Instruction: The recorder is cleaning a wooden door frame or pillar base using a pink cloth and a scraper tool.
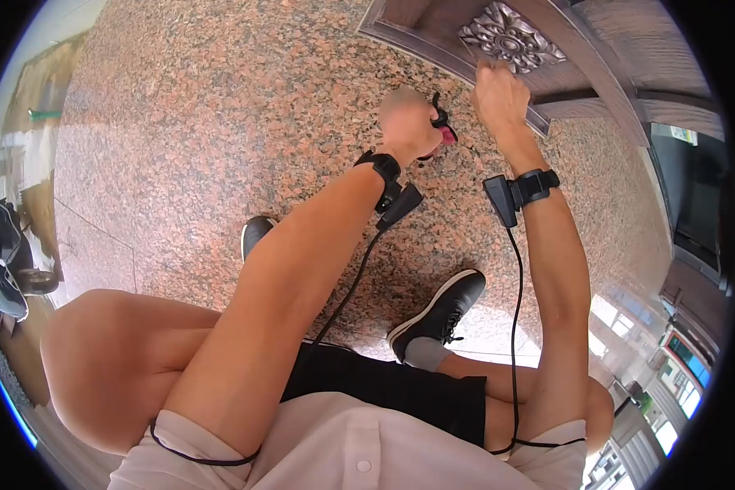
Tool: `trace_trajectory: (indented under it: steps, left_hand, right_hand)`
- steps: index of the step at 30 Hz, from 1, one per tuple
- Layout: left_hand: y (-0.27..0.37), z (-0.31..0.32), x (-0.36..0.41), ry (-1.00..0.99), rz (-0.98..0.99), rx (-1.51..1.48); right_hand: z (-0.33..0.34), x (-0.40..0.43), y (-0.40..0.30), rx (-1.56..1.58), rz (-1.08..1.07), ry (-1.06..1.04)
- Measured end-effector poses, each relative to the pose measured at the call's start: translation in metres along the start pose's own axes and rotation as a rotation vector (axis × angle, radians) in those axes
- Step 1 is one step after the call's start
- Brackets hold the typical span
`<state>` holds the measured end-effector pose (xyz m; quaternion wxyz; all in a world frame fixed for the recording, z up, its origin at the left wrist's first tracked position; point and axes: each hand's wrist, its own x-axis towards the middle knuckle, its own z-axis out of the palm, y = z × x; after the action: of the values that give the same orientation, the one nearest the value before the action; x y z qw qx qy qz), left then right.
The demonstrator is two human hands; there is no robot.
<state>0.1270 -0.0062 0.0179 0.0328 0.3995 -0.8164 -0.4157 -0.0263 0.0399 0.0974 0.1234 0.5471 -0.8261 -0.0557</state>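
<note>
My left hand [406, 125] is closed around a small black and magenta object [446, 133], held low over the speckled granite floor [233, 122]. Fingers cover most of that object, so its exact kind stays unclear. My right hand [502, 95], its fingers curled, is at the lower edge of a dark wooden furniture panel [425, 46]. Just beyond its knuckles is a carved silvery floral ornament [511, 41]. Whether the curled fingers grip the panel's edge or a thin thing is hidden.
Black strapped devices sit on both wrists, with a cable [355, 282] trailing from the left one and another cable [517, 318] from the right. My black shoe [447, 306] rests on the floor below my hands. A dark glass-like panel [689, 196] stands at the right.
</note>
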Motion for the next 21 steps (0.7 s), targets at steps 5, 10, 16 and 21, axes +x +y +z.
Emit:
trace_trajectory:
  steps: [5, 10, 16, 21]
  left_hand:
    - [-0.001, 0.000, -0.002, -0.002, -0.024, -0.065]
    - [0.004, -0.003, -0.003, -0.032, -0.051, -0.093]
    - [0.003, -0.005, -0.004, -0.056, -0.053, -0.098]
    - [0.002, -0.004, -0.002, -0.008, -0.028, -0.089]
  right_hand:
    - [-0.005, 0.011, -0.005, -0.054, -0.011, -0.035]
    - [-0.002, 0.009, -0.008, -0.113, -0.003, -0.110]
    - [-0.008, 0.011, -0.024, -0.162, 0.003, -0.118]
    - [-0.029, 0.039, -0.024, -0.192, -0.079, -0.110]
